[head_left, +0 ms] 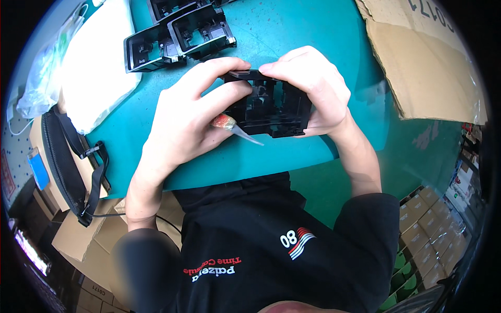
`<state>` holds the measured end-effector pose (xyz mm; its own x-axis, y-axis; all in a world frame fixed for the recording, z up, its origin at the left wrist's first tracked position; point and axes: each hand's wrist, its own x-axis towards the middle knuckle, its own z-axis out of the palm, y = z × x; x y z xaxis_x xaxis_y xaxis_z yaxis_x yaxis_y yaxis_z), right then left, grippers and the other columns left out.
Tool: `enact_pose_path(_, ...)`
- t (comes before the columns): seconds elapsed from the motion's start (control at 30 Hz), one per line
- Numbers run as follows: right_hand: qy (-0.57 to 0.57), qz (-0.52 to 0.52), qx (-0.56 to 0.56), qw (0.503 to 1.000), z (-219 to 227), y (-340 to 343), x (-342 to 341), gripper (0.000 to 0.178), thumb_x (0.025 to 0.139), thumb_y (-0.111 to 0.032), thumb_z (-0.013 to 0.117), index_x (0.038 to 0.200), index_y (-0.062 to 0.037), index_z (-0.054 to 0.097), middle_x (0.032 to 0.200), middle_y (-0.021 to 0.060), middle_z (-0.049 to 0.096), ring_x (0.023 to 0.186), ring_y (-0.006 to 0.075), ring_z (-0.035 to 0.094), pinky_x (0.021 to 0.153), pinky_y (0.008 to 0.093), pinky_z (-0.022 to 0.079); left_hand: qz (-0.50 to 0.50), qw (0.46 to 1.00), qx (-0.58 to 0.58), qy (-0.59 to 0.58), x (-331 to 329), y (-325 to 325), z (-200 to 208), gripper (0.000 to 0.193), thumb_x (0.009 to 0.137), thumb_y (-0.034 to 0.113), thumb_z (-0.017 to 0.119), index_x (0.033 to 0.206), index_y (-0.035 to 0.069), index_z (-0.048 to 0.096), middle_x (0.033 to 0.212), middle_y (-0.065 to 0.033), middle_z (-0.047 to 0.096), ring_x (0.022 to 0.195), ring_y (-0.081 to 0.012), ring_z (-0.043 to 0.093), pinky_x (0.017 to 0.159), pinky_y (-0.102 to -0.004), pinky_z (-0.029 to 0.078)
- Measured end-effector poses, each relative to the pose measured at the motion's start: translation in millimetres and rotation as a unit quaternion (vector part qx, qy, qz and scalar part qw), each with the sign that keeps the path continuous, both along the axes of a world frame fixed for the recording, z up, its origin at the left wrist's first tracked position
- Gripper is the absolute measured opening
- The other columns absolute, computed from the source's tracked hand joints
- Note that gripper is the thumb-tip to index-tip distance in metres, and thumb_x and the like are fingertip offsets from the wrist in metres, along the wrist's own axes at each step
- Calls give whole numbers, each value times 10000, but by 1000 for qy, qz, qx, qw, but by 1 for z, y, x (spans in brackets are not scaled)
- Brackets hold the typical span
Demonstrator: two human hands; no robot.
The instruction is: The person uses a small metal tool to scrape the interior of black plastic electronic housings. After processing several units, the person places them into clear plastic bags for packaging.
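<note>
Both hands hold a black plastic housing (pixel 269 107), an open frame with inner ribs, above the green work table. My left hand (pixel 190 107) is closed on its left side, thumb and fingers at the upper left edge. Tucked in that same hand is a small knife (pixel 232 127) with a red-and-white wrapped handle; its thin pointed blade sticks out below the housing. My right hand (pixel 318 91) grips the upper and right edges of the housing, some of its fingers hidden behind it. Similar black housings (pixel 201 34) lie together beyond my left hand.
The green table (pixel 323 23) has a white plastic bag (pixel 96 62) at its left and a brown cardboard sheet (pixel 422 57) at its right. A black strap with a buckle (pixel 94 151) hangs at the left edge. Stacked cartons (pixel 430 224) stand at the lower right.
</note>
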<state>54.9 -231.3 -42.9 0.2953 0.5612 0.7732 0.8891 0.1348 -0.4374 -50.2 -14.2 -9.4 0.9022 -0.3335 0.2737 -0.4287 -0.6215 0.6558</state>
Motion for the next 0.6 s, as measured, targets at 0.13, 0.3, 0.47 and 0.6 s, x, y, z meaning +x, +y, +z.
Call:
enact_pose_path(0.13, 28, 8, 35, 999, 4, 1, 2, 629, 644, -210, 903, 1180, 28, 674, 1015, 116, 726, 732, 253, 631, 658, 345, 532, 0, 994, -108, -25, 3, 2, -5, 445, 580, 7, 802, 986, 57, 627, 1262, -133, 662, 1099, -352, 678, 866, -397, 578)
enact_pose_path(0.3, 39, 11, 34, 999, 5, 0, 1, 666, 618, -192, 921, 1190, 27, 658, 1061, 131, 729, 782, 274, 665, 718, 354, 550, -3, 993, -112, -23, 4, 2, -5, 452, 571, 6, 829, 964, 44, 610, 1272, -169, 661, 1101, -375, 675, 891, -400, 568)
enact_pose_path(0.47, 113, -21, -70, 991, 12, -5, 8, 715, 583, -146, 917, 1234, -21, 649, 1169, 144, 685, 1047, 333, 669, 912, 408, 541, 48, 986, -146, -58, 1, 8, -5, 477, 653, 61, 895, 1032, 5, 611, 1232, -208, 682, 1106, -366, 682, 908, -409, 563)
enact_pose_path(0.6, 113, -28, -110, 987, 7, -2, 9, 753, 589, -112, 912, 1277, -22, 619, 1213, 151, 665, 1097, 340, 653, 933, 406, 543, 74, 985, -120, -98, 0, 6, -6, 628, 660, 139, 957, 1150, 22, 582, 1272, -168, 693, 751, -129, 463, 636, -251, 398)
